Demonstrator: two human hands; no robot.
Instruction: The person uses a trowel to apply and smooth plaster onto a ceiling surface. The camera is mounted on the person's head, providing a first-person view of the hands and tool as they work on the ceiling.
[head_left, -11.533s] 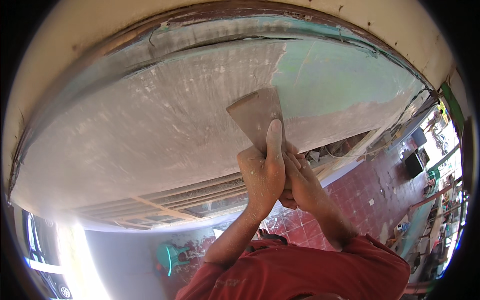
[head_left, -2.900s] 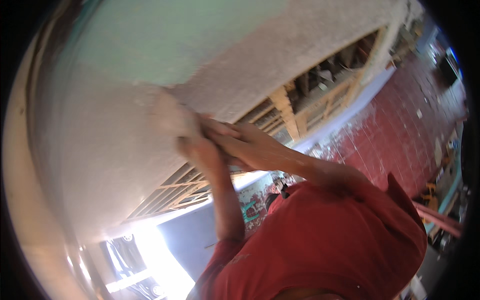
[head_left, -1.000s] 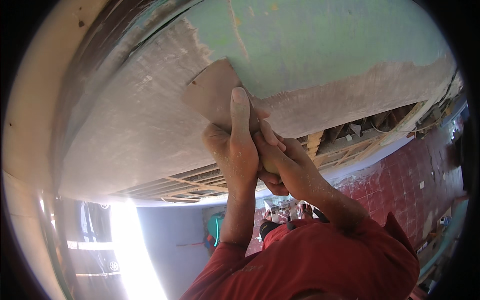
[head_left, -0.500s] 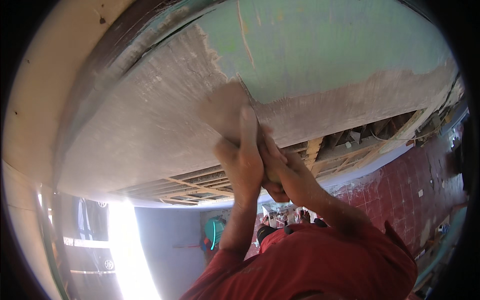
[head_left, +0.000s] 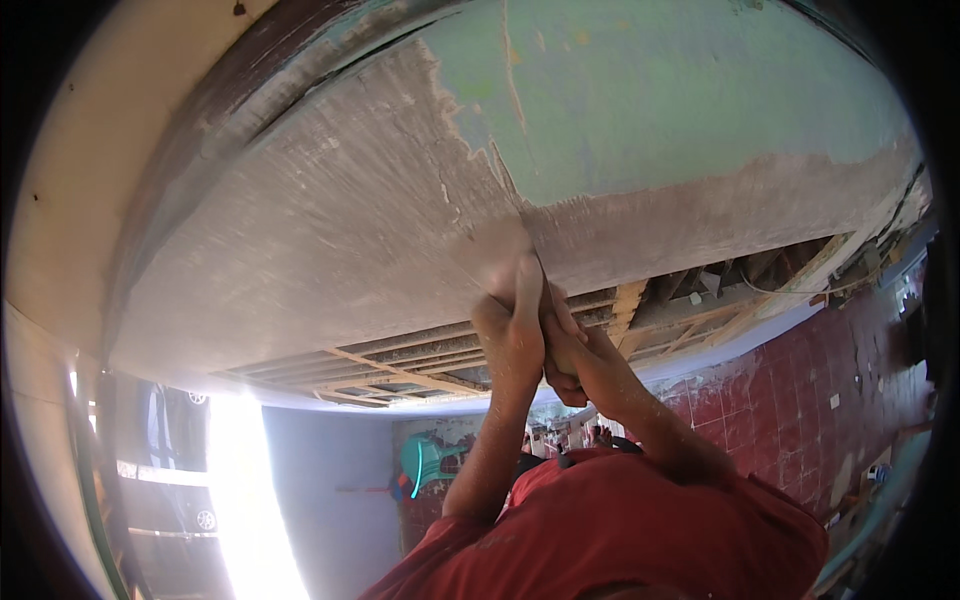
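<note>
Both my hands are closed together around a scraper, whose wide blade is blurred by motion against a large board-like surface. My left hand grips close behind the blade, its thumb stretched along it. Just below and to the right, my right hand is wrapped round the handle, most of which the fingers hide. Green paint covers the upper right of the surface, with a ragged edge. Grey-brown bare material shows at the left and along the lower strip. A crack runs from the blade up to the paint.
Wooden slats span openings under the surface's lower edge. A loose wire hangs near the right opening. Far below are a red tiled floor and a green plastic chair. Bright light enters at the lower left, beside a parked car.
Both hands and the scraper have moved down and slightly right, toward the surface's lower edge. More of the cracked bare area shows above the blade. The view has shifted slightly.
</note>
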